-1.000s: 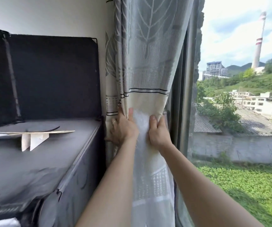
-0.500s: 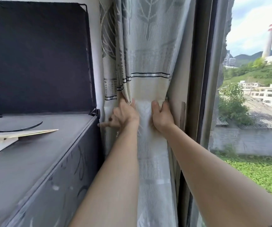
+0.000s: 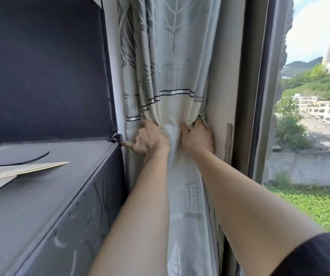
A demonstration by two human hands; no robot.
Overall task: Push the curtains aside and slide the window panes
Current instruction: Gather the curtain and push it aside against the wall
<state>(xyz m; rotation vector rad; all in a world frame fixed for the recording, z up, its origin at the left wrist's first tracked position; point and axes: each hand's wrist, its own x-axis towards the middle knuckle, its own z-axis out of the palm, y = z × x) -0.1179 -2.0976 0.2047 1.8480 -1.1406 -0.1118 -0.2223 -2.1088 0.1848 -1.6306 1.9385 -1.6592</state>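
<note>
Gripping the curtain [image 3: 172,80] with both hands, bunched into a narrow column against the wall strip at 12 o'clock. Left hand [image 3: 152,139] pinching a fold at the left edge of the bunch, fingers [image 3: 127,144] partly splayed, one pointing toward 9 o'clock and nearly touching the corner of the dark cabinet [image 3: 46,176]. Right hand [image 3: 199,137] closing on the folds at the right edge, fingers tucked into the cloth and mostly hidden, knuckles close to the wall. Gathering a pale sheer layer between the two hands. Hanging straight down below the grip, between both forearms. Showing at 2 o'clock, just beside the wall strip: the window frame [image 3: 259,96] and pane [image 3: 309,136], uncovered, with green hillside and buildings beyond. Lying at 9 o'clock on the cabinet top: flat cardboard [image 3: 20,170].
</note>
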